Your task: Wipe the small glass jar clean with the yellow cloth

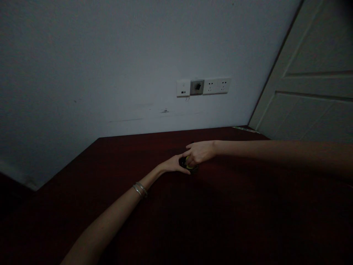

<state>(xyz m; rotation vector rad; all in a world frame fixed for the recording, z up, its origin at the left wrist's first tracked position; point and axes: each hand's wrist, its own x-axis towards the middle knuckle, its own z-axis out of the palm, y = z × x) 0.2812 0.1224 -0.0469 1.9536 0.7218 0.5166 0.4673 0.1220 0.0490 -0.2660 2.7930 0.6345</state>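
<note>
A small, round-looking black-and-yellow object [181, 162] lies at the middle of the dark red tabletop [132, 151]. Its exact kind is lost in the dim light and behind my fingers. My left hand [173, 163], with bracelets at the wrist, curves round the object's near left side, the thumb along its front. From the right, my right hand [200, 152] reaches over the top, its fingers bent down onto the yellow part. Both hands meet at the object.
Behind the table rises a pale wall with a row of sockets and switches [216, 86], a small black plug-like piece [198, 86] in one of them. A white panelled door [311, 103] stands at the right. A thin pale strip [245, 129] lies at the back right corner.
</note>
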